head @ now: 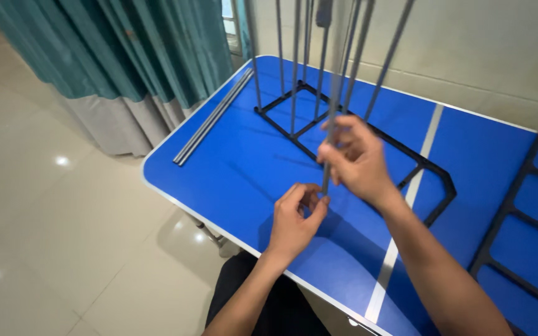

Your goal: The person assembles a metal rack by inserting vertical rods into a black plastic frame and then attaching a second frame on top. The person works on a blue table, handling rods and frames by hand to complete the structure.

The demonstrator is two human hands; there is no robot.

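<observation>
The right hand [357, 160] holds a grey rod [331, 124] upright, its grip closed on the shaft. The left hand [294, 218] sits just below, fingers curled at the rod's lower end; whether it pinches the tip or only steadies it is hard to tell. The rod hangs over the blue worktop [244, 168], not yet seated in anything. Behind it a black frame [434, 171] lies flat with several rods [294, 68] already standing in it, so the build looks partly done. Two spare rods [213, 118] lie by the worktop's left edge, and a second frame [518, 205] lies unused to the right, so more seems left.
</observation>
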